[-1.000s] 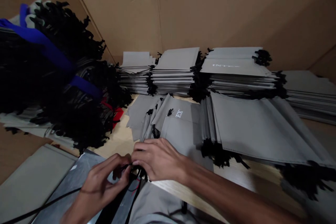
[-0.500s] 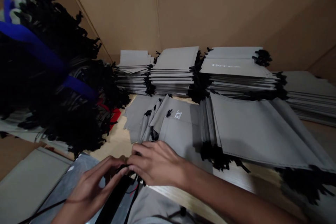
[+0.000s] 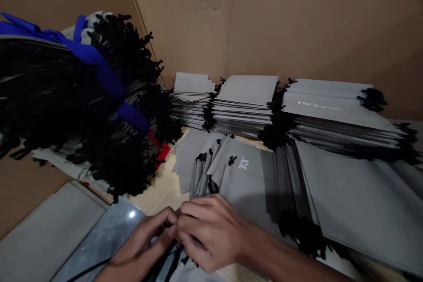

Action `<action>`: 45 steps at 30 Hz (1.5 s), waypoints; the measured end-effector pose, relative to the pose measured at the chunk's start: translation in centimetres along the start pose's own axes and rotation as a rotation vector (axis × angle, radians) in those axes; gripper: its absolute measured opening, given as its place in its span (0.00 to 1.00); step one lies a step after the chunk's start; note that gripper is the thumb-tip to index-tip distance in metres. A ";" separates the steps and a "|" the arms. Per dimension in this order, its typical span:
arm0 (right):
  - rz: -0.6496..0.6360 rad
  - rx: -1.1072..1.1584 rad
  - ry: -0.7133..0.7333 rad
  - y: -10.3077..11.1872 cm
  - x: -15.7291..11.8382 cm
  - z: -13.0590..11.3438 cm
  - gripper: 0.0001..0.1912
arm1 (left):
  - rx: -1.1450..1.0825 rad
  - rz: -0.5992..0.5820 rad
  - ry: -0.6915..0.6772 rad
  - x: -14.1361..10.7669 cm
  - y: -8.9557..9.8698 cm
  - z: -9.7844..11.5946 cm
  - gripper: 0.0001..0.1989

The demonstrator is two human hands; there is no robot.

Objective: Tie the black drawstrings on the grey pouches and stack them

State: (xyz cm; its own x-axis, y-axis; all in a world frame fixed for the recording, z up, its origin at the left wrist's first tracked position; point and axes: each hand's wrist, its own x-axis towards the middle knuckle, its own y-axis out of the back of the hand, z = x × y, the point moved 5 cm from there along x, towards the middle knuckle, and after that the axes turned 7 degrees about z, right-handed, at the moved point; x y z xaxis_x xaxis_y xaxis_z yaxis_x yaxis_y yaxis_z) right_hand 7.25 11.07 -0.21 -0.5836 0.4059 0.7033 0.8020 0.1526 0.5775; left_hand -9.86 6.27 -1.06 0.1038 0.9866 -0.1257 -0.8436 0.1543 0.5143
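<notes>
My left hand (image 3: 150,242) and my right hand (image 3: 211,231) meet fingertip to fingertip near the bottom middle. Both have their fingers curled and pinched together. Whatever lies between the fingertips is too small and hidden to name. Below them, black cords (image 3: 173,262) hang over a grey fabric piece (image 3: 194,273) at the lower edge. Just beyond my right hand lie grey pouches with black cord ends, one of them (image 3: 246,185) showing white letters "EX".
Stacks of grey pouches (image 3: 246,88) line the cardboard wall (image 3: 297,22). A large bundle with black knotted cords (image 3: 122,150) and a blue strap (image 3: 109,81) stands left. More grey pouches (image 3: 357,202) lie right; a grey flat panel (image 3: 49,229) lies lower left.
The view has swung left, so the stacks and bundle appear farther right and lower. My hands stay together, with my right hand's fingers curled closer around the pinch point.
</notes>
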 end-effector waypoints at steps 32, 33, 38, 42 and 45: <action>-0.105 0.061 -0.242 -0.2 -0.6 1.6 0.06 | 0.053 0.065 0.141 1.1 1.1 -1.3 0.25; -0.109 0.055 -0.243 -0.2 -0.6 1.6 0.05 | -0.013 0.040 0.145 1.3 0.9 -1.3 0.26; -0.127 0.019 -0.227 -0.1 -0.4 1.4 0.05 | -0.194 0.049 0.178 0.9 0.7 -3.1 0.26; -0.110 0.014 -0.211 -0.2 -0.5 1.3 0.05 | -0.187 0.145 0.234 0.3 1.0 -3.7 0.23; -0.096 0.009 -0.202 -0.2 -0.5 1.3 0.06 | -0.195 0.174 0.249 0.4 1.0 -2.9 0.24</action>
State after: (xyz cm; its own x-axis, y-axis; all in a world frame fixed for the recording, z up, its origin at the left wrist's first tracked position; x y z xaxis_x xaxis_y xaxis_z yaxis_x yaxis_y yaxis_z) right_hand 7.54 11.99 -1.25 -0.6205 0.5612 0.5477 0.7458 0.2066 0.6333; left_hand -12.17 6.64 -3.10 -0.1617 0.9503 -0.2659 -0.9244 -0.0515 0.3780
